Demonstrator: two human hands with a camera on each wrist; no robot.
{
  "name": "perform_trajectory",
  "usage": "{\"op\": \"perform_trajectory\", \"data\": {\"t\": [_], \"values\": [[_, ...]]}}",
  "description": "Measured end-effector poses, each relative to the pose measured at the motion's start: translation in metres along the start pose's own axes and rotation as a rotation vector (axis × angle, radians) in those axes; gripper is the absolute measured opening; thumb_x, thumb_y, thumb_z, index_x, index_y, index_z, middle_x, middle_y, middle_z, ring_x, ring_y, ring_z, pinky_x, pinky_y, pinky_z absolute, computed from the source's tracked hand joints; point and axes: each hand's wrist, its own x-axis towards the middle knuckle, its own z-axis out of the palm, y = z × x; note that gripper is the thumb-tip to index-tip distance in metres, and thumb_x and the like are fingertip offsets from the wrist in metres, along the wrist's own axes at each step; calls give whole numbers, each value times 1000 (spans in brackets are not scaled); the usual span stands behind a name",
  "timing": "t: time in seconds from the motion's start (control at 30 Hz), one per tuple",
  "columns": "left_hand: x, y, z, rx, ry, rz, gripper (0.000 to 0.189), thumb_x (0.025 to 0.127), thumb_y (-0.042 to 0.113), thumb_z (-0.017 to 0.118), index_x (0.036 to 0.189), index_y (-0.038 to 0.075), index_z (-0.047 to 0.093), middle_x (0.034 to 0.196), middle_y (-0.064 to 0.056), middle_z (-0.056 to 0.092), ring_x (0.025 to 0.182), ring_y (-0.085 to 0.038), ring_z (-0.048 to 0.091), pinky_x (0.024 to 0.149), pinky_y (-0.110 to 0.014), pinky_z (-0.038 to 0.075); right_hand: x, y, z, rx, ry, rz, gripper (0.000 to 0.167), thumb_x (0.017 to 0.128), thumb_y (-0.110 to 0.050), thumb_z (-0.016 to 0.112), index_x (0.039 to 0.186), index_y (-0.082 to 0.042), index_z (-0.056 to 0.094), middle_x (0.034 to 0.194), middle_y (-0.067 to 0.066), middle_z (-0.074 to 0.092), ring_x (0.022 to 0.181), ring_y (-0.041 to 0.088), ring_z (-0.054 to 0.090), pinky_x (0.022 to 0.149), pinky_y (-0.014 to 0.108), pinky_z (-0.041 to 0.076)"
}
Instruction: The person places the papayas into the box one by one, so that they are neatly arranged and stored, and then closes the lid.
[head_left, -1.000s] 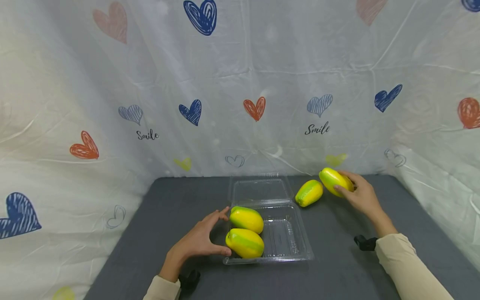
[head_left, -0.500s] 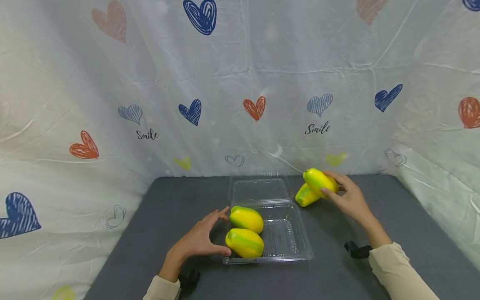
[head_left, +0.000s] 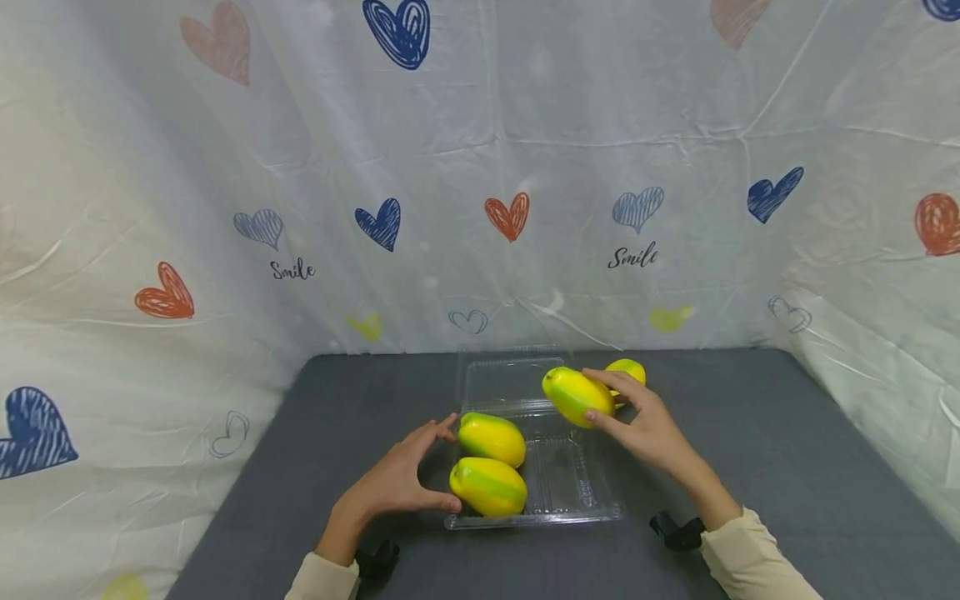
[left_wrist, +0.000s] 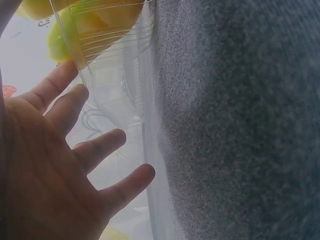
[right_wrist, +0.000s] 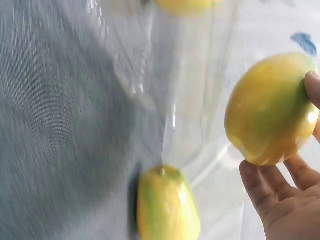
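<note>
Desk (head_left: 360,400): carries the clear hinged container (head_left: 540,519). Left hand (head_left: 397,477): fingers apart at the container's left rim, beside two yellow-green fruits (head_left: 489,487) inside. Right hand (head_left: 651,427): fingers clamped on the raised fruit (head_left: 573,397), near the container's hinge; the far fruit (head_left: 630,370) lies behind

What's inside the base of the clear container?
Two yellow-green fruits lie along its left side. To their right, bare container floor shows; the floor directly beneath the fruits is covered in the head view.

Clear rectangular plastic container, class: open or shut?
Open: its transparent lid lies folded back behind the base, where two yellow-green oval fruits sit uncovered.
</note>
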Motion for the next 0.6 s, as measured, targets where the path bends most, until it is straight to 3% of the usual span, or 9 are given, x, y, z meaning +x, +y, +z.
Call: {"op": "perform_trajectory", "data": {"t": [0.17,0.3,0.6], "values": [[0,0,0,5,0,-12,83,71,56,88,137,22,52,168,18,24,157,-36,21,114,-75,27,-4,-7,17,57,-58,-43,57,88,-15,81,142,-17,60,135,4,65,114,10,62,90,29,57],[0,0,0,3,-1,-8,82,72,56,88,137,23,52,168,17,24,157,-38,21,114,-76,27,-8,-8,28,34,-89,-78,57,88,-18,81,141,-16,61,135,2,66,115,15,65,91,31,58],[0,1,0,2,-2,-1,80,73,53,89,137,21,52,169,13,25,156,-41,21,113,-77,27,-12,-1,42,-62,-95,-138,57,84,-20,85,137,-18,64,134,1,68,124,29,63,103,64,46]]}}
